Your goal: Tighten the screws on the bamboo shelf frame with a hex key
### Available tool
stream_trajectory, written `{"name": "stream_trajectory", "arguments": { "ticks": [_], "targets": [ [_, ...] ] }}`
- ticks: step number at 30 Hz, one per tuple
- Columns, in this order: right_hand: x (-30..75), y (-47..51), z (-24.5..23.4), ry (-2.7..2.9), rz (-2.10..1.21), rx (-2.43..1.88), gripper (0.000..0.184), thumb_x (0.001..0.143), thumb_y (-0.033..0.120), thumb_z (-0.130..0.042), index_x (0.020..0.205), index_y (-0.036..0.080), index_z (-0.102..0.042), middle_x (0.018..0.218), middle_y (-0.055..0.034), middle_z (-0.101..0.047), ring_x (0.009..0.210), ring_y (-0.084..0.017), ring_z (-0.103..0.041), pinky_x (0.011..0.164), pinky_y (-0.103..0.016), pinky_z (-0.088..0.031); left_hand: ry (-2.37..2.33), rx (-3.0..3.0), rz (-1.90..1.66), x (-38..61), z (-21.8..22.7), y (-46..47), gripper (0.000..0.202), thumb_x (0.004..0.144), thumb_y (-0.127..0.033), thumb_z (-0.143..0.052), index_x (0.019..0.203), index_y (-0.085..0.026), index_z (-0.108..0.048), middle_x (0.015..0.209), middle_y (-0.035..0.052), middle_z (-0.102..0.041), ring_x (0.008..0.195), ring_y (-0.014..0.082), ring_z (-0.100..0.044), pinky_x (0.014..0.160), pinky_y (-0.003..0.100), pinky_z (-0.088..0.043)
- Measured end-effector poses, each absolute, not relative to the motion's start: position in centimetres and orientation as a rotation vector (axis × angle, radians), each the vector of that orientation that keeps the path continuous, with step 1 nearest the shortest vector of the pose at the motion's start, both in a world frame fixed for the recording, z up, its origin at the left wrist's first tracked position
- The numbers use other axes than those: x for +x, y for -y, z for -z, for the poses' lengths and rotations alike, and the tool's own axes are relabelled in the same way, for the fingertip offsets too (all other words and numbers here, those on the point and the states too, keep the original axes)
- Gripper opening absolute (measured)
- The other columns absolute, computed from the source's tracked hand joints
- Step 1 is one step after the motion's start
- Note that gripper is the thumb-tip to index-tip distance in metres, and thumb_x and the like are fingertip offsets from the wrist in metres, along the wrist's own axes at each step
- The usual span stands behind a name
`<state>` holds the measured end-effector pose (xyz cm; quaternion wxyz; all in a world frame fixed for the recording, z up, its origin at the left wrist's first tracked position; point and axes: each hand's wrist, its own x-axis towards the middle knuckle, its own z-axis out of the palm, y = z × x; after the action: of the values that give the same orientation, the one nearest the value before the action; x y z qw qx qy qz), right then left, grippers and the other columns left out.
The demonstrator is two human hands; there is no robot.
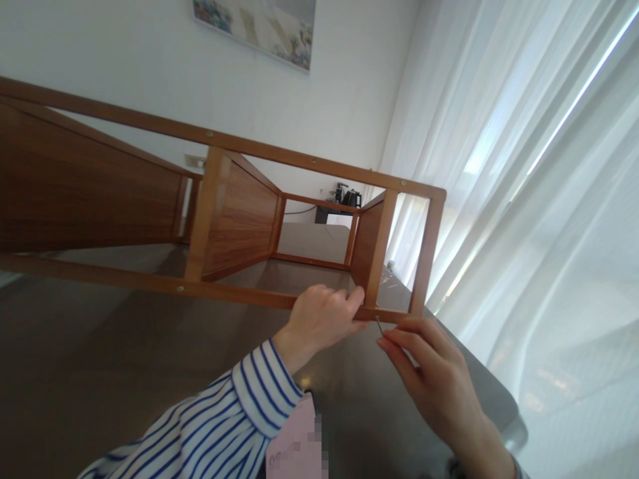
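A brown wooden shelf frame (259,153) lies on its side across the grey table, its wood panels (244,216) standing between the rails. My left hand (322,319) is closed around the lower front rail, near the right-hand panel. Between the thumb and fingertips of my right hand (434,372) is a thin metal hex key (380,326). Its far tip meets the lower rail at a screw hole just right of my left hand. Several screw heads show along the upper rail, one of them a small screw (403,182) near the right corner.
The table (150,372) has its rounded edge at the right, beside white curtains (564,233). A pink printed thing (294,442) is low in front of me, partly blurred out. Behind the frame are a black kettle (352,199) and a wall picture (264,30).
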<state>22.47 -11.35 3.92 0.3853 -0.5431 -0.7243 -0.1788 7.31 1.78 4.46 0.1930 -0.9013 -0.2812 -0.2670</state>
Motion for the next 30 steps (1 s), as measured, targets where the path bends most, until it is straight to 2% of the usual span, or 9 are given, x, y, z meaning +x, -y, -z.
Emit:
{"name": "stream_trajectory", "arguments": {
  "ticks": [4,7,10,15,20,24,28,30],
  "targets": [
    [22.2,11.7,-4.2,1.903,0.651,-1.438,0.010,0.086,0.019,-0.058,0.091,0.021,-0.067,0.081,-0.0061,-0.064,0.071,-0.018,-0.058,0.066,-0.032,-0.048,0.778,-2.536,0.761,7.3,-4.4,-1.8,0.038,0.079,-0.055,-0.057,0.090,-0.019,-0.059,0.067,0.0053,-0.069,0.060,0.0247,-0.066,0.053,0.030,-0.042],
    [21.8,11.6,-4.1,1.893,0.600,-1.438,0.014,0.087,0.017,-0.056,0.096,0.021,-0.065,0.078,-0.0047,-0.065,0.070,-0.018,-0.059,0.066,-0.032,-0.047,0.770,-2.536,0.762,7.3,-4.3,-1.9,0.040,0.078,-0.057,-0.057,0.089,-0.018,-0.058,0.067,0.0056,-0.069,0.060,0.0251,-0.067,0.053,0.030,-0.042],
    [21.3,11.4,-3.9,1.799,0.384,-1.418,0.015,0.089,0.018,-0.053,0.099,0.021,-0.064,0.083,-0.0038,-0.067,0.074,-0.016,-0.061,0.068,-0.028,-0.049,0.770,-2.532,0.751,7.3,-4.3,-1.9,0.042,0.078,-0.058,-0.056,0.089,-0.018,-0.058,0.067,0.0061,-0.069,0.061,0.0258,-0.067,0.053,0.030,-0.042],
    [21.2,11.4,-3.2,1.541,-0.031,-1.508,0.012,0.086,0.031,-0.061,0.092,0.024,-0.068,0.080,0.0000,-0.070,0.067,-0.014,-0.064,0.059,-0.023,-0.051,0.770,-2.539,0.748,7.3,-4.4,-2.0,0.041,0.080,-0.057,-0.055,0.091,-0.018,-0.058,0.068,0.0058,-0.069,0.062,0.0258,-0.067,0.054,0.030,-0.043],
    [21.7,11.8,-2.8,1.511,-0.361,-1.485,0.025,0.085,0.033,-0.061,0.109,0.026,-0.064,0.101,-0.0012,-0.071,0.086,-0.016,-0.067,0.074,-0.025,-0.055,0.783,-2.546,0.731,7.3,-4.3,-2.1,0.044,0.080,-0.060,-0.052,0.090,-0.018,-0.058,0.068,0.0067,-0.069,0.063,0.0249,-0.067,0.055,0.029,-0.042],
    [21.9,12.1,-2.7,1.540,-0.260,-1.515,0.023,0.086,0.033,-0.059,0.107,0.026,-0.064,0.099,-0.0012,-0.071,0.087,-0.016,-0.067,0.076,-0.025,-0.054,0.774,-2.550,0.718,7.3,-4.3,-2.1,0.043,0.079,-0.059,-0.054,0.091,-0.018,-0.057,0.068,0.0061,-0.069,0.063,0.0251,-0.067,0.054,0.029,-0.042],
    [21.7,11.8,-2.9,1.592,-0.016,-1.496,0.014,0.085,0.031,-0.060,0.096,0.024,-0.065,0.083,-0.0009,-0.068,0.071,-0.014,-0.062,0.063,-0.024,-0.050,0.781,-2.553,0.722,7.3,-4.4,-1.9,0.041,0.079,-0.057,-0.056,0.091,-0.018,-0.057,0.069,0.0056,-0.069,0.063,0.0240,-0.067,0.054,0.028,-0.041],
    [21.5,11.5,-3.1,1.617,0.071,-1.455,0.009,0.086,0.028,-0.059,0.091,0.023,-0.064,0.081,-0.0013,-0.065,0.068,-0.013,-0.058,0.062,-0.025,-0.049,0.783,-2.548,0.727,7.2,-4.5,-1.9,0.039,0.078,-0.055,-0.058,0.091,-0.018,-0.057,0.068,0.0053,-0.069,0.063,0.0239,-0.068,0.054,0.028,-0.041]
  ]
}}
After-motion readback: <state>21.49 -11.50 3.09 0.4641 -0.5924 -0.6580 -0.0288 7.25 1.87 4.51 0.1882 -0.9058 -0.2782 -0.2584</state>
